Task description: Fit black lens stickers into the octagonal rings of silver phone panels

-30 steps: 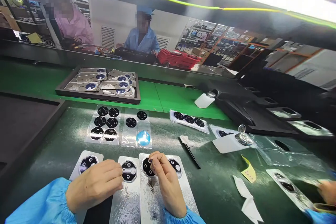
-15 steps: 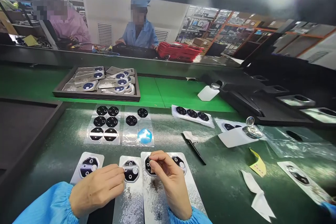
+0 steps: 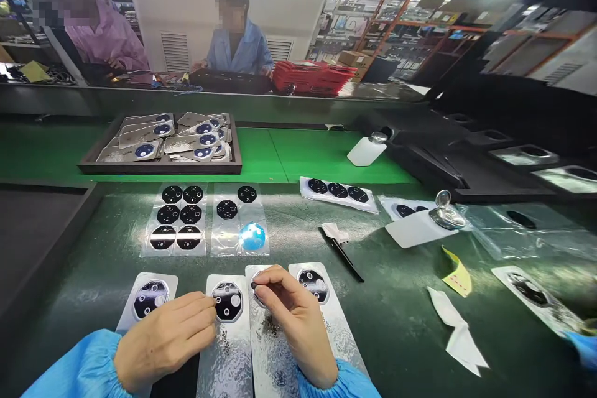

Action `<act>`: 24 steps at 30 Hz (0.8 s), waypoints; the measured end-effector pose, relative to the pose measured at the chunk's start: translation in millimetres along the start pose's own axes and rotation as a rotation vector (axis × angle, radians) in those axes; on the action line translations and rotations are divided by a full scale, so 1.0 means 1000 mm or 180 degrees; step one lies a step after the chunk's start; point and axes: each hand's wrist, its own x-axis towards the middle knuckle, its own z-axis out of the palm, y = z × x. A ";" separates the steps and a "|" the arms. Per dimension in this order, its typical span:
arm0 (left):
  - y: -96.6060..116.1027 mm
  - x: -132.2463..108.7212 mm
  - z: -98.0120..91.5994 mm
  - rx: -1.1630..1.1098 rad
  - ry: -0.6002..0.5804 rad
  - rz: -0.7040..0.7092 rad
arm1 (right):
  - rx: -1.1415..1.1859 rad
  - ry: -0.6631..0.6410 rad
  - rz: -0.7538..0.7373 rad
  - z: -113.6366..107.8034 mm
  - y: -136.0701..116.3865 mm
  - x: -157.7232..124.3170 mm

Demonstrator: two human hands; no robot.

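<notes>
Right hand has shifted slightly left over the third metal plate since the previous frame. Its thumb and index fingertips meet in a pinch at the plate's black panel; whether they hold a part cannot be determined. Remaining fingers are bent; wrist angles up from lower right.

Left hand is back-upward, fingers bent and together, tips beside the panel of the second plate; grip not visible. First plate lies partly beneath it. Fourth plate lies right of the third. Octagon sheets lie beyond.
</notes>
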 end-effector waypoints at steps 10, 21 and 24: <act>0.001 -0.003 0.002 0.0201 -0.0053 0.0032 | -0.0148 0.0015 -0.0104 0.001 0.000 -0.001; 0.002 -0.006 0.005 0.0233 -0.0060 0.0065 | -0.0832 -0.0102 -0.0671 0.009 0.000 -0.001; 0.003 -0.004 0.004 0.0251 -0.0038 0.0035 | -0.1123 -0.0247 -0.0752 0.015 0.002 -0.001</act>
